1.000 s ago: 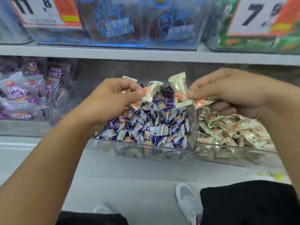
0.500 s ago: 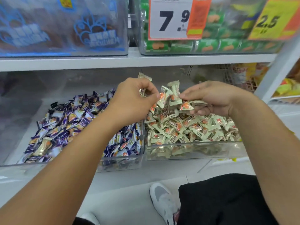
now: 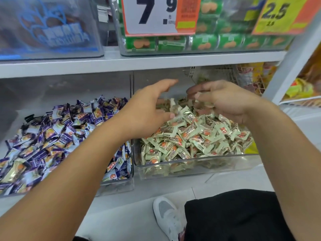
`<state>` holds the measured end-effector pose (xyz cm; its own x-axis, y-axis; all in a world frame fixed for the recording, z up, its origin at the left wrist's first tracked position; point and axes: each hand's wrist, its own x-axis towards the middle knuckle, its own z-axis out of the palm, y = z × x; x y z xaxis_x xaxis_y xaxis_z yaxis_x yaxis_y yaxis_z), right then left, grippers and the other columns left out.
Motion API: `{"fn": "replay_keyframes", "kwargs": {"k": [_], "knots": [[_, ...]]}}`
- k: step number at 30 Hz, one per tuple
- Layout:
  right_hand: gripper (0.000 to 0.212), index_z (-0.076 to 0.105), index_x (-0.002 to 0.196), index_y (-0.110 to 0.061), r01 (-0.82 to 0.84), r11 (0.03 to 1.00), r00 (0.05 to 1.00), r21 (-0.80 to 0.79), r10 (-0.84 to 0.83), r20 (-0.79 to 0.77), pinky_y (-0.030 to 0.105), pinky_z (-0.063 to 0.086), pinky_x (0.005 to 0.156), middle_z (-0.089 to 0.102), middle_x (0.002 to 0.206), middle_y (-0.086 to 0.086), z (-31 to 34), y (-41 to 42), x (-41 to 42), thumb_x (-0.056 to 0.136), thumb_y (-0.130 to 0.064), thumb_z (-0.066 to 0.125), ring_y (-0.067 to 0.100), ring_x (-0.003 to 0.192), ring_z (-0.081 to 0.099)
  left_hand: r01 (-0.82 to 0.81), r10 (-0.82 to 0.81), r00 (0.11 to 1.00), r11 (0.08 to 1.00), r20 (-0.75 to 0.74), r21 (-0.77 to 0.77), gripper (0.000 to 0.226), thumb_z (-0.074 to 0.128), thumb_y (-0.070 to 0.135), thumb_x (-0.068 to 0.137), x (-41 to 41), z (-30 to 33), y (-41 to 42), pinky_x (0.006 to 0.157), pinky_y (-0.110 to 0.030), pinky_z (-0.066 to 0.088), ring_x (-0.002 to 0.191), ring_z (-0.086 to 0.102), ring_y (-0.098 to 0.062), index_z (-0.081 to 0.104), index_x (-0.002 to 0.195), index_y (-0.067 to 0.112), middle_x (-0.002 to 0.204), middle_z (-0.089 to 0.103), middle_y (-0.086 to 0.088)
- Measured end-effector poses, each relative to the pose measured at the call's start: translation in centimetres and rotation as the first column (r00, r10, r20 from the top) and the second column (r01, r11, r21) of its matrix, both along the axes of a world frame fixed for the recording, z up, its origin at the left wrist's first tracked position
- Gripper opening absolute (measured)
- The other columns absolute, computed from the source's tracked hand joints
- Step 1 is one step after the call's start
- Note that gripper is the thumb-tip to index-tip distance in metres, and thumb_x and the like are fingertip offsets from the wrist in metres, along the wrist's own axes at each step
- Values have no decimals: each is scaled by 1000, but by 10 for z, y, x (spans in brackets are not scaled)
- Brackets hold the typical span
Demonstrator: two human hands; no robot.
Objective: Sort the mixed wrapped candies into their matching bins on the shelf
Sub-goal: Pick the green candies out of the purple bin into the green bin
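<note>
Both hands over the clear right-hand bin [image 3: 191, 168] of pale green candies [image 3: 187, 136], left hand [image 3: 147, 108] spread, right hand [image 3: 224, 100] loosely curled, grip unclear; light, crinkly, slippery wrappers, probably best pinched by the twisted ends.

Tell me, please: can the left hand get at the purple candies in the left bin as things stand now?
Probably yes. The left hand is open over the green candies, and the purple candies lie uncovered in the open-topped bin beside it.
</note>
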<state>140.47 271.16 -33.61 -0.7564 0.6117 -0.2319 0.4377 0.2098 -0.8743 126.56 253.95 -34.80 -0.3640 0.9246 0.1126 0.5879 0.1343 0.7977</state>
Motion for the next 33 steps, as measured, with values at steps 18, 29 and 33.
{"fn": "replay_keyframes", "kwargs": {"k": [18, 29, 33], "knots": [[40, 56, 130, -51, -483, 709, 839, 514, 208, 502, 36, 52, 94, 52, 146, -7, -38, -27, -47, 99, -25, 58, 16, 104, 64, -227, 220, 891, 974, -397, 30, 19, 60, 22, 95, -43, -1, -55, 89, -37, 50, 95, 62, -18, 68, 109, 31, 108, 66, 3], [28, 67, 121, -33, -445, 481, 868, 755, 440, 232, 33, 49, 83, 62, 99, -13, 29, -137, -52, 96, -43, 58, 11, 94, 60, -469, 312, 820, 847, -479, -252, 20, 59, 36, 95, -71, 5, -133, 84, -33, 50, 92, 62, -20, 71, 106, 23, 102, 70, 1], [33, 67, 88, -17, -681, 407, 654, 609, 712, 255, 28, 41, 64, 59, 71, -4, 24, -208, -81, 102, -38, 47, 8, 65, 50, -589, 301, 805, 507, -510, -630, 56, 29, 51, 104, -93, 8, -177, 93, -38, 50, 111, 58, -36, 59, 129, 11, 126, 58, -18]]}}
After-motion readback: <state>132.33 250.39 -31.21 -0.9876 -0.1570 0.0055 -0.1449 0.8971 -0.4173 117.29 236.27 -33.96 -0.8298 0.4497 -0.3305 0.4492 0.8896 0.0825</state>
